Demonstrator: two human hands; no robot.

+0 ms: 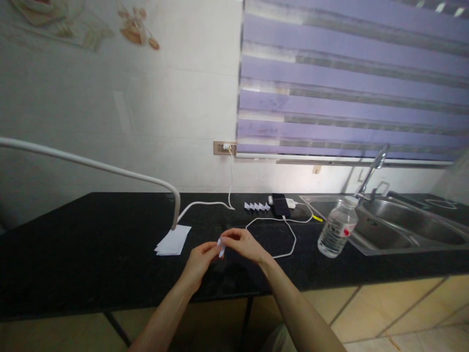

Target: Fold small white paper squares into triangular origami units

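Note:
Both my hands meet over the black countertop [91, 244], pinching a small folded piece of white paper [221, 247] between them. My left hand [200, 261] grips it from the left with closed fingers. My right hand [244, 243] pinches it from the right and above. A stack of white paper sheets [173, 240] lies just left of my hands. A row of small folded white paper pieces [257, 207] stands farther back on the counter.
A dark phone [281, 205] lies charging, its white cable [289, 239] looping near my right hand and up to a wall socket [224, 147]. A clear water bottle [337, 230] stands beside the steel sink [399, 227] with its tap. A white lamp arm [110, 168] arches over the left.

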